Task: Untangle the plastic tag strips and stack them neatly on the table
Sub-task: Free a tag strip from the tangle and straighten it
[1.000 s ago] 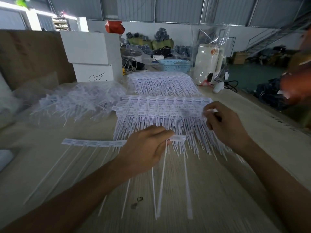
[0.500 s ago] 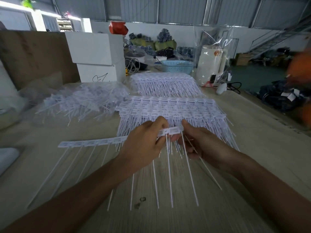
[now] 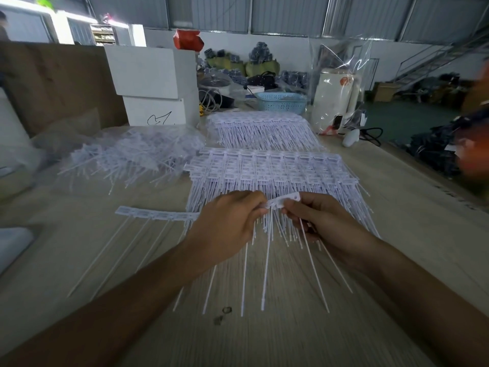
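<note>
Tag strip (image 3: 158,215): one white strip of joined tags held just above the table (image 3: 397,207), centre of view, header band running from 9 o'clock toward the hands, thin tails fanning down toward 6 o'clock. Right end of the band is pinched between both hands.

Left hand (image 3: 227,223): fingers curled, tips pressed together on the band. Right hand (image 3: 325,221): thumb and forefinger pinch the end tag; other fingers curled beneath, one tail crossing them.

Neat stack (image 3: 270,170): just beyond the hands at 12 o'clock, tag heads aligned in rows, tails pointing toward the person. Second stack (image 3: 259,128) farther at 12. Tangled pile (image 3: 132,157) at 10 o'clock, not yet sorted.

Judgement: step in hand is freeing and squaring this strip before laying it on the near stack. Keep the band taut and level, let the tails hang free so none snag the stack's tails, then lower it header-to-header.

Periphery: white boxes (image 3: 153,83) at 11, blue basket (image 3: 280,102) at 12.
</note>
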Motion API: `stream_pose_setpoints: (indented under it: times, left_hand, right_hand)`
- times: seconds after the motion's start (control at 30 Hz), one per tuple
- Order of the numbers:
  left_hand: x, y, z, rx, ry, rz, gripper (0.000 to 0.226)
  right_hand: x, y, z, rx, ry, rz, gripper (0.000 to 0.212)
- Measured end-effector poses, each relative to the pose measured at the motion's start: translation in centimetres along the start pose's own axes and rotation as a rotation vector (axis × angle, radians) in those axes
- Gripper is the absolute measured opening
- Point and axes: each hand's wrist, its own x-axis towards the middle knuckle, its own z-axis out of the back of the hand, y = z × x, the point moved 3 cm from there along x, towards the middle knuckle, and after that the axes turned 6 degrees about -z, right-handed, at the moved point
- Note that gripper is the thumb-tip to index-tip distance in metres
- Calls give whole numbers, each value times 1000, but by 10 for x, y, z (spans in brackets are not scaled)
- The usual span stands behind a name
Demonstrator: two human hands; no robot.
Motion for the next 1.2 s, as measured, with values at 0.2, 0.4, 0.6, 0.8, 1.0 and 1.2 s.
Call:
stream_pose_setpoints:
  times: [0.2,0.4,0.6,0.8,1.0,1.2]
  left_hand:
    - [-1,0,0,-6,25,-17,10]
    - [-1,-1,0,-38,34,-7,13]
    - [2,1,0,-231,31,58,25]
    - [1,9,-6,-376,60,189,23]
    - [1,11,-8,-430,41,239,13]
    - [2,-3,-4,-394,-12,148,10]
  right_hand:
    - [-3,2,0,-35,7,59,21]
    - [-3,4,0,-79,34,129,21]
    - [-5,7,-1,-90,54,174,21]
    - [-6,9,-2,-124,57,179,16]
    - [-6,11,-1,-230,34,243,15]
    - [1,14,16,-372,-122,319,28]
